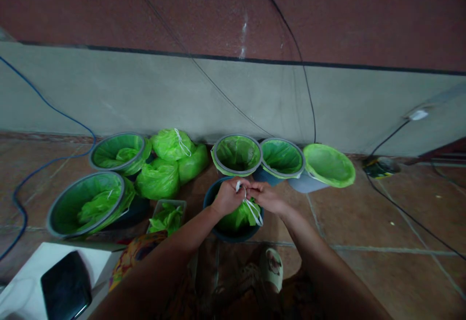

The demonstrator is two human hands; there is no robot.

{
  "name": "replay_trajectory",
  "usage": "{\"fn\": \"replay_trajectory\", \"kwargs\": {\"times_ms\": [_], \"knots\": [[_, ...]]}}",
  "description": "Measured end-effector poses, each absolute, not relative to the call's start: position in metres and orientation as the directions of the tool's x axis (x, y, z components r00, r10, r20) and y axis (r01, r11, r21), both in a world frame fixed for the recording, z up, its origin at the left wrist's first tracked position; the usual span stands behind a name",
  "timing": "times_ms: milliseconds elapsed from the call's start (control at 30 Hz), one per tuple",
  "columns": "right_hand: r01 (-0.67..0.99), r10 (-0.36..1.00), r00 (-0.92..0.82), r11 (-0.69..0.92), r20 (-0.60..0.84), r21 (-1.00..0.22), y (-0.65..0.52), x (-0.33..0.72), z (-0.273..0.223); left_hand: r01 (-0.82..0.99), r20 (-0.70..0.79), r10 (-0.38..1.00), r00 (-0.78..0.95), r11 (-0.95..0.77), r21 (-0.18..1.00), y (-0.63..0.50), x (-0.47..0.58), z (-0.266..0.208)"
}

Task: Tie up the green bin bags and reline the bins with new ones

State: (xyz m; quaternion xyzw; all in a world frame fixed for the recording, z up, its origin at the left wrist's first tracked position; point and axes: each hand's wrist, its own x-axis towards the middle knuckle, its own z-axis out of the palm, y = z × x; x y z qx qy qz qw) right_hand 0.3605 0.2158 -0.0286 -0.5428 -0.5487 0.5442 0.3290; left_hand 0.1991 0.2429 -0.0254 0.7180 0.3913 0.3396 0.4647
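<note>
My left hand (230, 196) and my right hand (267, 195) meet over a dark blue bin (236, 238) on the floor. Both have their fingers closed on the white drawstring (252, 209) of a green plastic bag (237, 219). The gathered bag sits inside the bin, its top drawn up below my hands. White string loops hang down toward the right side of the bag. My fingers partly hide the string between them.
Behind stand three bins with green liners (237, 154) (283, 157) (328, 165). Left are two lined bins (117, 151) (87, 204), several full green bags (172, 144) and a small container (184, 208). A phone (67, 286) lies on a white box (36, 261). Cables (407, 213) cross the floor.
</note>
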Motion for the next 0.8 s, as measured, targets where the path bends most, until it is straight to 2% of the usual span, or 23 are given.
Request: {"fn": "replay_trajectory", "kwargs": {"times_ms": [133, 300, 367, 467, 533, 600, 667, 700, 800], "knots": [[0.07, 0.919, -0.2, -0.332, -0.34, -0.94, 0.213, 0.363, -0.017, 0.109, 0.018, 0.92, 0.393, -0.066, 0.992, 0.245, 0.201, -0.029], [0.07, 0.926, -0.161, -0.335, -0.342, -0.94, 0.211, 0.363, -0.006, 0.119, -0.05, 0.908, 0.417, 0.0, 0.993, 0.253, 0.199, -0.026], [0.147, 0.944, -0.121, -0.288, -0.306, -0.946, 0.212, 0.362, -0.008, 0.139, -0.094, 0.888, 0.451, 0.034, 0.99, 0.257, 0.197, -0.025], [0.423, 0.976, -0.035, -0.179, -0.214, -0.888, 0.214, 0.363, -0.021, 0.253, -0.119, 0.882, 0.457, -0.001, 0.967, 0.262, 0.192, -0.026], [0.644, 0.991, 0.028, -0.119, -0.131, -0.756, 0.215, 0.366, -0.033, 0.393, -0.064, 0.904, 0.424, -0.12, 0.912, 0.264, 0.187, -0.03], [0.791, 0.99, 0.082, -0.134, -0.113, -0.598, 0.216, 0.372, -0.045, 0.539, -0.035, 0.905, 0.423, -0.22, 0.813, 0.266, 0.181, -0.037], [0.85, 0.976, 0.091, -0.18, -0.199, -0.496, 0.216, 0.378, -0.053, 0.656, -0.072, 0.894, 0.442, -0.267, 0.706, 0.267, 0.175, -0.044], [0.854, 0.967, 0.071, -0.186, -0.245, -0.487, 0.216, 0.38, -0.056, 0.699, -0.103, 0.886, 0.452, -0.28, 0.658, 0.267, 0.174, -0.047], [0.784, 0.966, -0.052, -0.117, -0.252, -0.61, 0.213, 0.381, -0.062, 0.752, -0.155, 0.867, 0.473, -0.306, 0.584, 0.268, 0.172, -0.053]]}}
